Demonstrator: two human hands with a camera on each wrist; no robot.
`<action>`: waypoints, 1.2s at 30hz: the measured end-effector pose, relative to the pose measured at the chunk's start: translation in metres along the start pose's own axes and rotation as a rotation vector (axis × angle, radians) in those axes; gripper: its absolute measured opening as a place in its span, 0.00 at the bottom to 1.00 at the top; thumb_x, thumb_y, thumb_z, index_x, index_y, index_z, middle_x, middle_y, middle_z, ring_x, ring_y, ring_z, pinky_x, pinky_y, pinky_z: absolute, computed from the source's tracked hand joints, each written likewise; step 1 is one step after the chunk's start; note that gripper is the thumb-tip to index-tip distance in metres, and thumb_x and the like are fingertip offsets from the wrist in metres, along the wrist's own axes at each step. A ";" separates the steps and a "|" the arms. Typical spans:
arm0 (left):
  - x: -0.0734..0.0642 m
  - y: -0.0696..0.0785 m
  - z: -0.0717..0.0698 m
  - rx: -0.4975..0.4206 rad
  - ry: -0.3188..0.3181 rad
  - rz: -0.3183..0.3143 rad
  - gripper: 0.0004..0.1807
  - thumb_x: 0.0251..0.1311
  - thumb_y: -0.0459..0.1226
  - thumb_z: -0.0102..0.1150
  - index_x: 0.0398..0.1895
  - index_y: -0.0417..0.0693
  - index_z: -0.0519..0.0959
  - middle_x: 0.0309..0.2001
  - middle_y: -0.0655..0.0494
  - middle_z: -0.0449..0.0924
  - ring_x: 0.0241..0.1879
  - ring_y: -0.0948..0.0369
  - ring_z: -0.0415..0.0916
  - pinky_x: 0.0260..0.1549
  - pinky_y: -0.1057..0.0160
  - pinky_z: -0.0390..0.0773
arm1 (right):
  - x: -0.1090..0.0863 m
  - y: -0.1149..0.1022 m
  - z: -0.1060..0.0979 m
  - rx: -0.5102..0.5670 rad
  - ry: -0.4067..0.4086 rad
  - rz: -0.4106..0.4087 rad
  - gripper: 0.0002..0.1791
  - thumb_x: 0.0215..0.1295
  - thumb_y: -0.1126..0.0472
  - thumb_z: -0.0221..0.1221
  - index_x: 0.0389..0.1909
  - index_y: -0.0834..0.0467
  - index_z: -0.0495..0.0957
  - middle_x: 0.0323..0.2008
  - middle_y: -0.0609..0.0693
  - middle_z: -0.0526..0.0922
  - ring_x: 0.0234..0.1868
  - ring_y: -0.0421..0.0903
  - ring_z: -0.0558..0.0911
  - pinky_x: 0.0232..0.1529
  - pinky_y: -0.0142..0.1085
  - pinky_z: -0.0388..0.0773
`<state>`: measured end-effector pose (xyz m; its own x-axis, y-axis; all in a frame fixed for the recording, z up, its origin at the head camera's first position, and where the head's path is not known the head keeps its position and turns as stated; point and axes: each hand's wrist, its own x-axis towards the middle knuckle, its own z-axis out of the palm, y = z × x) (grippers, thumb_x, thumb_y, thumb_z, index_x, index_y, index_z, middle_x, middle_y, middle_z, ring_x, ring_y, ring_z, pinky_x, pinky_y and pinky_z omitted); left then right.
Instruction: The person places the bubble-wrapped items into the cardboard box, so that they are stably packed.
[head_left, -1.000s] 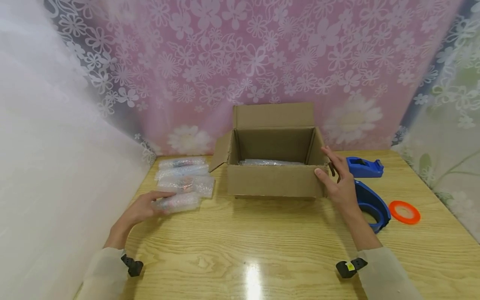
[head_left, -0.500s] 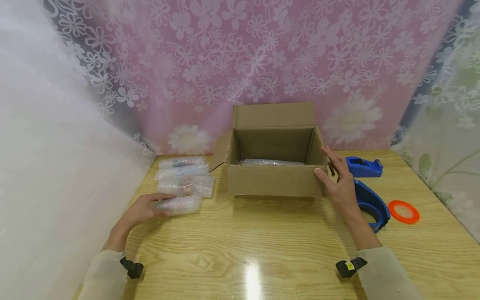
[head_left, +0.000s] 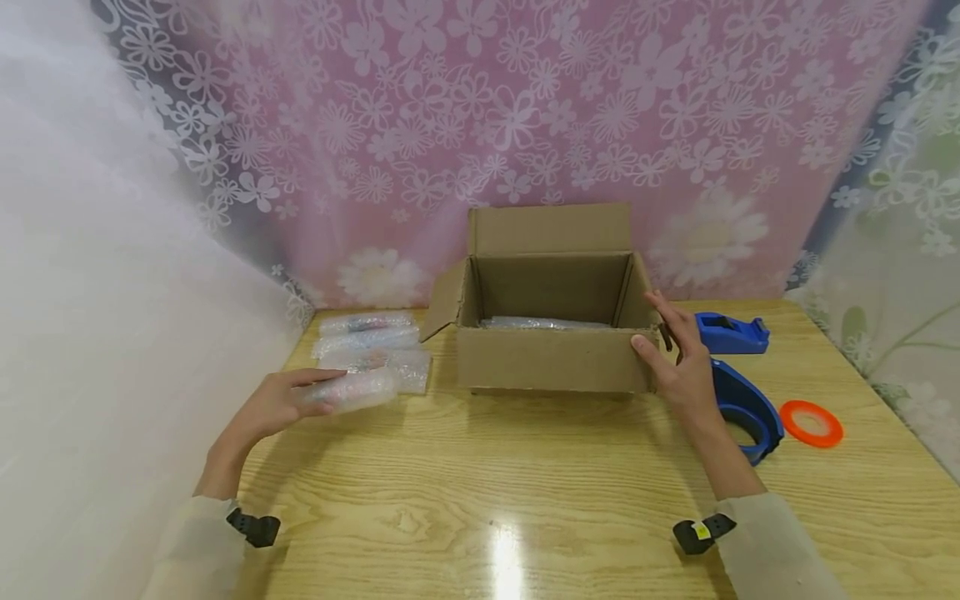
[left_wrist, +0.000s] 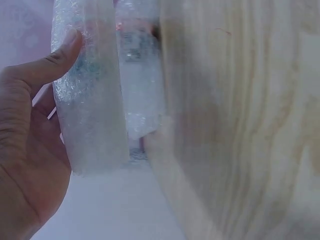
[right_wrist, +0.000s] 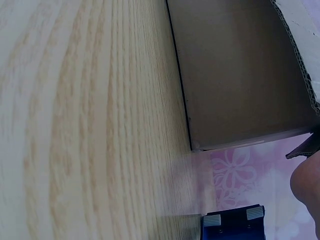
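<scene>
Wood-grain table [head_left: 420, 500] had an open cardboard box [head_left: 555, 360] on it. Right hand [head_left: 684, 371] gripped its near right corner, thumb up front, I'd guess to steady it. Left hand [head_left: 272, 406] had thumb and fingers curled round one end of a bubble-wrapped roll [head_left: 365, 389], seemingly off the table, probably keeping the rest free.

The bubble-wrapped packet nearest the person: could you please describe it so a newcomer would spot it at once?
Start at the open cardboard box; wrapped packets are to its left. Find the nearest packet, a pale roll. Unlike its neighbours, it is held in the left hand.
</scene>
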<state>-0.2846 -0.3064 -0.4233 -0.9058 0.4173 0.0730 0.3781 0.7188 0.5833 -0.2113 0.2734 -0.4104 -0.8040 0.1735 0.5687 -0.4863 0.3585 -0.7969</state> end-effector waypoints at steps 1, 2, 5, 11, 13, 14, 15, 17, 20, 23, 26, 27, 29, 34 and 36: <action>0.001 0.002 -0.003 0.005 0.005 0.005 0.30 0.63 0.53 0.71 0.69 0.60 0.79 0.68 0.44 0.77 0.70 0.37 0.68 0.62 0.31 0.72 | 0.000 0.000 0.000 0.000 -0.001 -0.001 0.32 0.72 0.71 0.61 0.76 0.61 0.68 0.75 0.61 0.64 0.74 0.36 0.64 0.63 0.25 0.63; 0.001 0.005 -0.005 0.005 0.010 0.006 0.30 0.63 0.53 0.71 0.69 0.60 0.79 0.68 0.44 0.77 0.70 0.37 0.68 0.62 0.32 0.71 | 0.000 0.000 0.000 0.002 -0.002 -0.001 0.32 0.72 0.71 0.61 0.76 0.61 0.68 0.75 0.61 0.64 0.74 0.36 0.63 0.63 0.25 0.63; 0.004 0.013 -0.014 -0.003 0.026 -0.002 0.31 0.64 0.52 0.70 0.70 0.60 0.79 0.69 0.44 0.76 0.71 0.38 0.67 0.64 0.32 0.70 | 0.000 0.001 0.000 0.006 -0.004 -0.005 0.32 0.72 0.71 0.61 0.76 0.61 0.68 0.75 0.62 0.64 0.73 0.35 0.64 0.63 0.25 0.63; 0.008 0.027 -0.027 -0.035 0.059 -0.017 0.31 0.66 0.52 0.69 0.70 0.57 0.78 0.71 0.42 0.74 0.74 0.36 0.62 0.66 0.30 0.66 | 0.001 0.002 0.000 0.022 -0.002 -0.024 0.32 0.71 0.73 0.61 0.75 0.61 0.69 0.75 0.63 0.64 0.73 0.35 0.64 0.60 0.26 0.64; 0.012 0.031 -0.029 -0.045 0.072 -0.009 0.31 0.65 0.52 0.70 0.70 0.58 0.78 0.70 0.43 0.74 0.73 0.36 0.64 0.66 0.31 0.67 | 0.001 0.002 0.000 0.023 0.002 -0.028 0.33 0.70 0.73 0.61 0.75 0.61 0.69 0.75 0.63 0.64 0.73 0.35 0.64 0.61 0.26 0.64; 0.014 0.033 -0.030 -0.050 0.078 -0.007 0.31 0.65 0.52 0.70 0.70 0.58 0.79 0.70 0.43 0.74 0.72 0.36 0.65 0.66 0.31 0.68 | 0.001 0.002 0.000 0.024 0.005 -0.030 0.33 0.70 0.73 0.62 0.75 0.61 0.69 0.75 0.63 0.64 0.72 0.35 0.65 0.61 0.26 0.64; 0.017 0.036 -0.031 -0.056 0.084 -0.006 0.31 0.64 0.53 0.71 0.70 0.59 0.79 0.70 0.43 0.74 0.71 0.36 0.66 0.65 0.31 0.69 | 0.001 0.002 0.000 0.024 0.007 -0.031 0.33 0.70 0.73 0.62 0.75 0.61 0.69 0.75 0.64 0.64 0.72 0.35 0.65 0.61 0.26 0.64; 0.022 0.041 -0.032 -0.052 0.092 0.001 0.31 0.64 0.53 0.70 0.70 0.59 0.79 0.70 0.44 0.75 0.70 0.36 0.68 0.64 0.32 0.70 | 0.000 0.003 0.000 0.024 0.010 -0.030 0.33 0.70 0.73 0.62 0.75 0.61 0.69 0.74 0.63 0.65 0.71 0.35 0.65 0.60 0.26 0.64; 0.033 0.049 -0.035 -0.039 0.095 0.019 0.31 0.64 0.53 0.70 0.70 0.60 0.79 0.71 0.45 0.74 0.69 0.36 0.69 0.64 0.33 0.72 | 0.000 0.004 0.000 0.025 0.011 -0.029 0.32 0.70 0.73 0.62 0.75 0.61 0.70 0.74 0.63 0.65 0.71 0.35 0.66 0.60 0.26 0.64; 0.045 0.058 -0.038 -0.032 0.096 0.030 0.32 0.64 0.54 0.71 0.70 0.61 0.78 0.72 0.47 0.73 0.70 0.38 0.69 0.65 0.33 0.71 | -0.001 0.004 0.000 0.023 0.009 -0.028 0.32 0.70 0.73 0.62 0.75 0.62 0.69 0.74 0.63 0.65 0.73 0.35 0.65 0.60 0.25 0.64; 0.057 0.070 -0.039 -0.019 0.093 0.032 0.33 0.63 0.55 0.70 0.71 0.64 0.77 0.74 0.49 0.71 0.71 0.39 0.68 0.66 0.33 0.68 | -0.001 0.003 0.000 0.022 0.007 -0.027 0.32 0.70 0.73 0.62 0.75 0.62 0.69 0.74 0.64 0.65 0.72 0.36 0.65 0.59 0.25 0.64; 0.061 0.074 -0.040 -0.012 0.094 0.032 0.33 0.63 0.56 0.70 0.71 0.65 0.77 0.74 0.50 0.71 0.71 0.39 0.67 0.66 0.32 0.68 | -0.001 0.003 0.000 0.021 0.006 -0.026 0.32 0.70 0.73 0.62 0.75 0.62 0.69 0.74 0.64 0.65 0.72 0.36 0.65 0.58 0.26 0.64; 0.069 0.084 -0.040 0.006 0.098 0.047 0.33 0.63 0.57 0.69 0.71 0.66 0.77 0.73 0.51 0.72 0.71 0.39 0.68 0.66 0.32 0.68 | -0.001 0.003 0.000 0.018 0.006 -0.027 0.32 0.71 0.73 0.61 0.75 0.62 0.69 0.74 0.64 0.65 0.71 0.36 0.65 0.56 0.26 0.63; 0.088 0.110 -0.042 0.002 0.133 0.118 0.30 0.62 0.55 0.71 0.69 0.71 0.78 0.69 0.57 0.77 0.68 0.44 0.73 0.66 0.37 0.71 | -0.001 0.003 -0.001 0.014 0.004 -0.028 0.32 0.71 0.72 0.62 0.75 0.62 0.69 0.74 0.63 0.65 0.73 0.36 0.64 0.58 0.25 0.64; 0.094 0.122 -0.042 0.010 0.138 0.143 0.30 0.62 0.54 0.72 0.69 0.73 0.78 0.69 0.59 0.77 0.69 0.47 0.72 0.67 0.38 0.70 | -0.001 0.002 -0.001 0.013 0.006 -0.028 0.32 0.71 0.72 0.62 0.75 0.61 0.69 0.74 0.63 0.65 0.74 0.36 0.64 0.61 0.25 0.64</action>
<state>-0.3315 -0.2023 -0.3113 -0.8601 0.4356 0.2655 0.5061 0.6633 0.5512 -0.2116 0.2750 -0.4125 -0.7882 0.1691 0.5917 -0.5127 0.3511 -0.7835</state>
